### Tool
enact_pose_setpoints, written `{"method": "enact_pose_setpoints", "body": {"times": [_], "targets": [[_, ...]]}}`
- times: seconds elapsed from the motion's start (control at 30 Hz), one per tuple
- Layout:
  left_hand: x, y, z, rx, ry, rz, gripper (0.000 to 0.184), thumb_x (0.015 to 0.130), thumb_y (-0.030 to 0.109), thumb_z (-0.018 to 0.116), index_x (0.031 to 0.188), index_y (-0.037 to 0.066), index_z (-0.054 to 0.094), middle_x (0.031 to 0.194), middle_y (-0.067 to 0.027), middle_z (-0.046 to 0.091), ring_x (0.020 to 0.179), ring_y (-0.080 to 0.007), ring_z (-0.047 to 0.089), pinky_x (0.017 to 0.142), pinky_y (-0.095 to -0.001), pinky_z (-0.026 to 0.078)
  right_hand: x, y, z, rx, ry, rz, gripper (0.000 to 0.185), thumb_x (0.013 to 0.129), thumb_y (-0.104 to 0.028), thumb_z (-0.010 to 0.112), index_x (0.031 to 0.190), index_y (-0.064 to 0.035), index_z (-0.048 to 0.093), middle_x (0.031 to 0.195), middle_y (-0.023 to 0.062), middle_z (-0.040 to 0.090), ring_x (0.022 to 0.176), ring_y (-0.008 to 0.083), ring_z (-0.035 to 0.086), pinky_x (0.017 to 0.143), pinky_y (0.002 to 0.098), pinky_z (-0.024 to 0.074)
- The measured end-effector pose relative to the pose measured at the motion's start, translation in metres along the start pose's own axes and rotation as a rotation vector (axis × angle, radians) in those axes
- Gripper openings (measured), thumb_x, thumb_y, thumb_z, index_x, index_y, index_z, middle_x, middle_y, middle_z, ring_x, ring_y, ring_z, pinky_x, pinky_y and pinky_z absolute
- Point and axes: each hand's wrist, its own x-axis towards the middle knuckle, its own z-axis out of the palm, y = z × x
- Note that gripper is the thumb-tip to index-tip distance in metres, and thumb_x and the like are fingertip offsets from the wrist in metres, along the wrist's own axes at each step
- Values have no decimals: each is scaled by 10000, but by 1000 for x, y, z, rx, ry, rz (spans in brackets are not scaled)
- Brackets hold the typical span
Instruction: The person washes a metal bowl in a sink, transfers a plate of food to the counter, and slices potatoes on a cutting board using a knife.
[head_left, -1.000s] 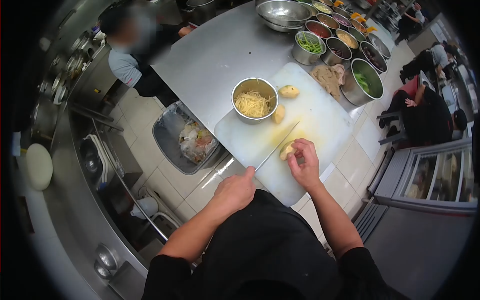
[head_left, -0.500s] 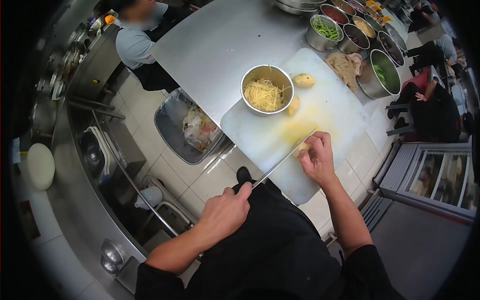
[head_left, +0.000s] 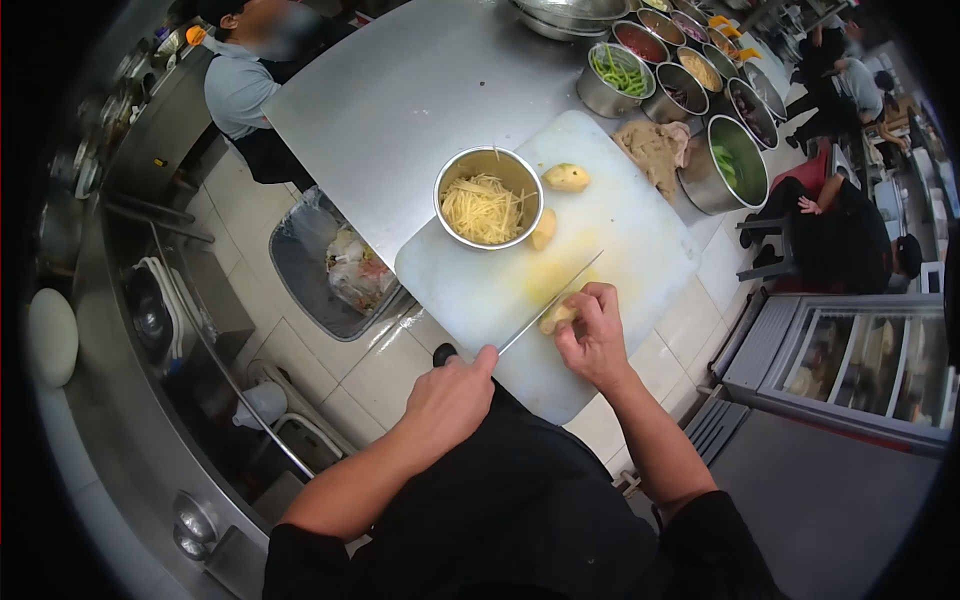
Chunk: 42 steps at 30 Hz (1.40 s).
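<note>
Toward the near corner of the cutting board (head_left: 640, 235), the right hand (head_left: 597, 338) pinches a potato (head_left: 556, 318), probably light, firm and slick, best held by the side away from the knife (head_left: 551, 302) gripped in the left hand (head_left: 452, 398).

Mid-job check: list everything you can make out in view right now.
Table: 1, silver, upper centre
Cutting board: 1, white, on table
Knife: 1, silver, over board
Vegetable pieces: 3, yellow, on board
Pot: 1, silver, board's left edge
Shreds: one heap, pale yellow, in pot
Cloth: 1, tan, beside board
Food containers: about a dozen, silver, table's far right
Bowls: at least 2, silver, table's far edge
Bin: 1, grey, floor left of table
Cabinet: 1, grey, right
People: at least 3, grey or black clothes, upper left and right
Left hand: 1, bare, holding knife
Right hand: 1, bare, holding a vegetable piece
</note>
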Motion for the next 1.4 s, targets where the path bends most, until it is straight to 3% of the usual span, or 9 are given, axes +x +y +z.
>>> {"method": "enact_pose_setpoints", "body": {"times": [0.13,0.2,0.4,0.6,0.67,0.97,1.27,1.33,1.4], "targets": [[-6,6,-10,-20,-8,-22,236,970,168,526,1185,71,514,869,-269,644,755,-479,662,692,-572,538,-1,3,0,8,2,-10,306,813,-57,666,1108,-32,589,1127,155,494,936,246,574,708,321,563],[-31,10,-24,-14,-20,-70,307,960,160,537,1256,80,532,868,-256,657,774,-481,659,720,-558,540,0,-1,-1,38,6,32,316,800,-79,683,1099,-24,599,1098,177,499,941,305,576,761,377,544],[-62,4,-31,3,-56,-107,219,970,184,522,1162,79,507,864,-271,636,772,-482,664,737,-575,536,-1,-3,-1,53,11,67,323,793,-91,691,1098,-21,607,1094,190,508,962,344,576,802,413,537],[-21,7,-9,1,-35,-73,216,973,167,497,1154,51,515,932,-296,658,828,-506,673,781,-581,537,-4,6,5,14,19,-37,336,775,-100,696,1100,-43,628,1142,197,521,1018,371,571,868,444,525],[1,19,-8,39,-27,-63,211,973,163,496,1151,51,521,938,-303,665,849,-510,674,794,-588,532,-5,4,5,72,25,48,333,789,-78,683,1115,-54,620,1111,177,505,1041,341,555,877,425,506],[14,21,-16,85,3,6,213,959,168,527,1117,25,535,832,-299,683,870,-488,686,805,-597,522,-5,-1,2,112,61,-5,307,826,-92,688,1119,-43,610,1097,163,488,972,313,558,835,387,511],[2,-1,8,42,111,90,203,937,136,528,1088,0,525,944,-297,678,887,-498,668,823,-593,519,-11,8,14,45,144,-27,320,791,-85,694,1099,-47,618,1122,197,519,1021,349,558,873,401,516],[6,5,2,-3,-23,-5,200,934,122,514,1089,-4,513,921,-277,672,871,-505,660,813,-595,518,-9,11,15,49,138,-25,335,762,-85,700,1084,-39,620,1127,197,525,1048,364,552,886,425,509],[6,3,-3,14,-26,38,192,952,135,507,1092,4,498,905,-265,664,856,-497,660,796,-591,521,-7,5,10,59,148,7,337,752,-87,710,1075,-41,628,1092,191,521,991,367,580,818,424,538]]}}
